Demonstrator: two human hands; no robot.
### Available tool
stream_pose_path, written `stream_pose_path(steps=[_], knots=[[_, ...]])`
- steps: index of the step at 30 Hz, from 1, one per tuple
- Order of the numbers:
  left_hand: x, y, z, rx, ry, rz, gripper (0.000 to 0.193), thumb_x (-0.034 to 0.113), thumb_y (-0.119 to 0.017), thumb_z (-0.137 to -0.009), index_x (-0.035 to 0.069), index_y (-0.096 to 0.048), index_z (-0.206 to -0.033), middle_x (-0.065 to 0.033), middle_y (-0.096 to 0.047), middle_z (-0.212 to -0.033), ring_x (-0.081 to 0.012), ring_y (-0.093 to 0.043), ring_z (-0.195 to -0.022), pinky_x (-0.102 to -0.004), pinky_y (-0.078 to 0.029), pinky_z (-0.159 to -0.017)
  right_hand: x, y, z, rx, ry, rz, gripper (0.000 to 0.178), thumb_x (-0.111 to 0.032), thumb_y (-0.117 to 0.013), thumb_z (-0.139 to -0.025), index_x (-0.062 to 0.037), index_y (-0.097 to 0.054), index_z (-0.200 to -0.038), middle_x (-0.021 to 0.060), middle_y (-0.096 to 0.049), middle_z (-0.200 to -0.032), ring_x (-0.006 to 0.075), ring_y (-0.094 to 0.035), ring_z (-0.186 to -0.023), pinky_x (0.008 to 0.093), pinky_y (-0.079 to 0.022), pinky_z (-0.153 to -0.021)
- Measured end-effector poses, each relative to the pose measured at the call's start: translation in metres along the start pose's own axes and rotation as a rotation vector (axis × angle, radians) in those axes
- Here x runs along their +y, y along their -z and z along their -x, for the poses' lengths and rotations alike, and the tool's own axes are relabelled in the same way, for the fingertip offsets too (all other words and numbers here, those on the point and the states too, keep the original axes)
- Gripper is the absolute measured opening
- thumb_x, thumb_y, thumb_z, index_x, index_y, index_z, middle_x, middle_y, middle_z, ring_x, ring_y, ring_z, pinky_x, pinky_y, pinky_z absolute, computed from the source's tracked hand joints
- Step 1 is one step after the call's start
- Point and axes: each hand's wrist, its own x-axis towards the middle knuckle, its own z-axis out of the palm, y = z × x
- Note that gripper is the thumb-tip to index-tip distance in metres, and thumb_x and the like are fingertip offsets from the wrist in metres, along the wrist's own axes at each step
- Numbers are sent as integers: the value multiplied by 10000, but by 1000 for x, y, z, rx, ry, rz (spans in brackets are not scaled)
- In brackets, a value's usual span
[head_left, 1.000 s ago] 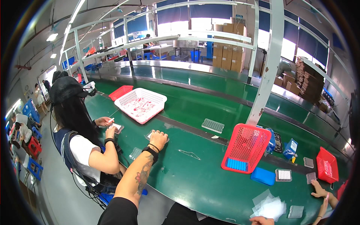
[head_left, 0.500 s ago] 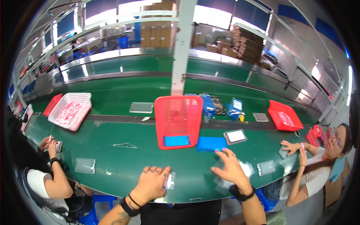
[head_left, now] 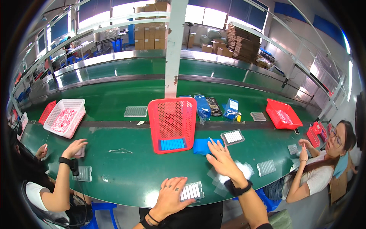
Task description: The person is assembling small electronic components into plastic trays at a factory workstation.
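Observation:
My left hand (head_left: 170, 195) is at the front edge of the table, its fingers and thumb spanning the left end of a clear plastic tray (head_left: 197, 189). Several white tube-shaped pieces lie side by side in that tray. Farther forward, my right hand (head_left: 222, 162) stretches its fingers over flat blue sheets (head_left: 201, 147), fingertips touching or just above them. Clear plastic bags (head_left: 246, 170) lie spread beside and partly under my right wrist. Another clear tray with white pieces (head_left: 232, 137) sits just beyond the right fingers.
A red basket (head_left: 153, 126) holding a blue-covered pack (head_left: 172, 144) stands ahead. Blue packets (head_left: 231, 108) and empty-looking trays (head_left: 266, 168) lie to the right. A white basket (head_left: 80, 114) and a red basket (head_left: 286, 118) hold pink-and-white pieces. Co-workers sit on both sides.
My left hand has shifted right and nearer, uncovering the tray of white pieces. My right hand has moved left onto the blue sheets. The view has turned slightly right.

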Motion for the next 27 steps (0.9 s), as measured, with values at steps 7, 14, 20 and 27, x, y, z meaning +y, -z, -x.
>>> stream_pose_path(steps=[7, 14, 20, 27], knots=[[28, 24, -22, 342, 526, 1493, 358, 24, -629, -903, -73, -539, -1237, -144, -627, -1111, -135, -601, -994, -258, -508, -846, -60, 16, 78, -76, 354, -881, 630, -347, -434, -997, 61, -291, -1455, 265, -240, -1533, 350, -167, -1458, 393, -114, -1170], [30, 15, -21, 400, 550, 1418, 101, 19, -626, -904, -51, -671, -962, -81, -689, -888, -117, -635, -742, -249, -524, -697, -68, -4, 86, -200, 147, -1884, 507, -307, -438, -1006, 32, -425, -1383, 226, -383, -1446, 278, -450, -1266, 355, -383, -1031], [36, 9, -14, 335, 445, 1160, 62, 8, -709, -837, -12, -720, -894, -14, -667, -757, -44, -563, -686, -199, -454, -602, -81, -28, 83, 73, 129, -1159, 418, 39, -673, -839, 37, -559, -1242, 153, -574, -1240, 135, -557, -898, 269, -469, -800], [38, 6, -1, 432, 469, 1122, 57, 2, -724, -805, -21, -694, -848, -23, -664, -742, -66, -577, -683, -221, -464, -619, -87, -36, 99, 380, -53, -1307, 153, -72, -666, -888, 67, -642, -946, 160, -701, -929, 174, -656, -778, 303, -543, -730]])
